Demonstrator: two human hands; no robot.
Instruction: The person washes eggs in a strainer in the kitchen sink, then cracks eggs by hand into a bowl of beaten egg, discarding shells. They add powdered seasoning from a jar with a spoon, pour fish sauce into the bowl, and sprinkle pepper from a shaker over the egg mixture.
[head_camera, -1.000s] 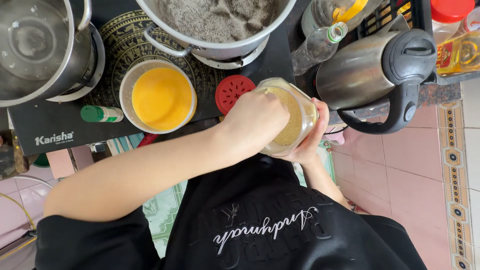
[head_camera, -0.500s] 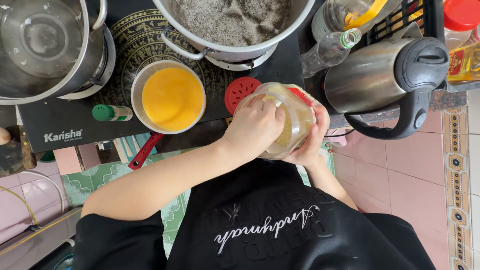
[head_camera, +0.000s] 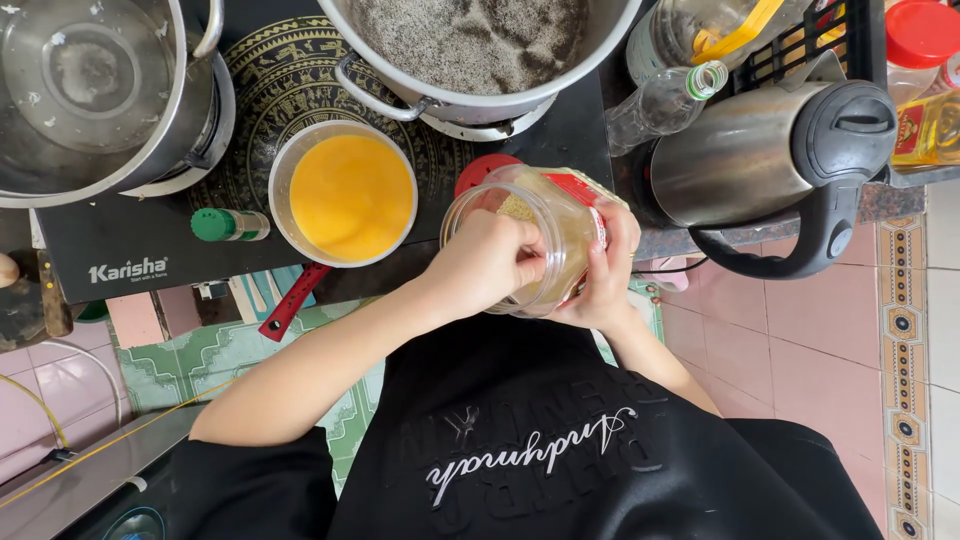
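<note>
Both hands hold a clear glass jar (head_camera: 560, 215) with a red label and pale yellow grains inside. It is tipped on its side over the counter's front edge. My left hand (head_camera: 485, 265) is curled around the jar's open mouth, fingers against the glass. My right hand (head_camera: 608, 275) cups the jar's base from the right. A red lid (head_camera: 480, 172) lies on the black cooktop just behind the jar. A plastic bowl (head_camera: 280, 190) of orange-yellow liquid stands to the jar's left.
A big pot (head_camera: 400, 95) of grey speckled mix stands behind the bowl, a steel pot (head_camera: 90, 90) at far left. A steel kettle (head_camera: 740, 160) is right of the jar, a plastic bottle (head_camera: 665, 100) behind it. A green-capped bottle (head_camera: 228, 224) and red-handled tool (head_camera: 292, 300) lie left.
The jar has tipped further onto its side. My left hand has slid from over the jar's top down to its mouth, so more of the glass shows.
</note>
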